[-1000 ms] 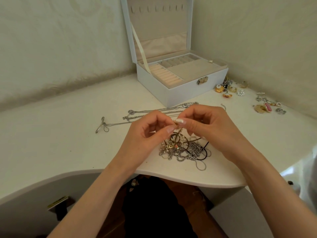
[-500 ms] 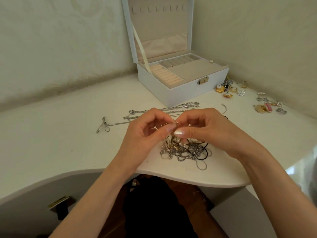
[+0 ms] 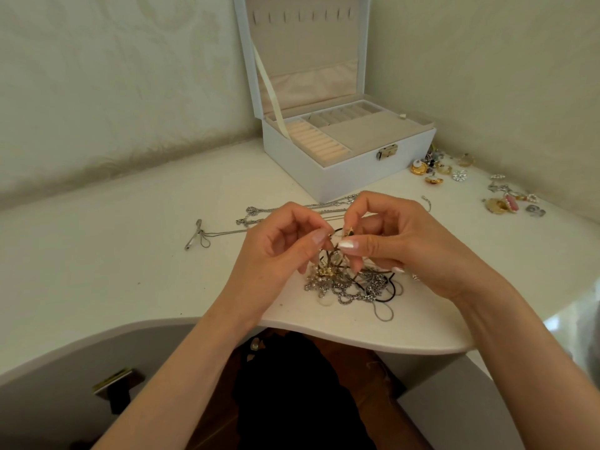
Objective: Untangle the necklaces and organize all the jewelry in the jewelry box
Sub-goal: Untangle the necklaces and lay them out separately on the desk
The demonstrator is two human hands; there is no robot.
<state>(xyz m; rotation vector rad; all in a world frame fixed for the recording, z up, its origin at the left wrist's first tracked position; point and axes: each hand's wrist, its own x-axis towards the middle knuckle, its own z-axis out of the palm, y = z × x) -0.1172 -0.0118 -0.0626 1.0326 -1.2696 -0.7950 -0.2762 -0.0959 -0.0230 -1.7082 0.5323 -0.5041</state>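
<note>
Left hand (image 3: 279,251) and right hand (image 3: 399,245) are each pinching strands atop the necklace tangle (image 3: 352,285) lying on the tabletop (image 3: 113,254); jewelry box (image 3: 350,160) is standing open behind.

This looks like a home, most likely a bedroom or dressing corner. A white surface (image 3: 97,254) with a curved front edge fits into the angle of two pale, faintly patterned walls (image 3: 97,76), much like a vanity. A white jewelry box (image 3: 350,172) stands open on it (padded ring rolls, a row of hooks in the lid). Loose earrings and rings (image 3: 435,172) lie beside the box, and a tangle of necklaces (image 3: 354,289) sits near the edge. A brass-coloured fitting (image 3: 112,381) shows on the front below.
</note>
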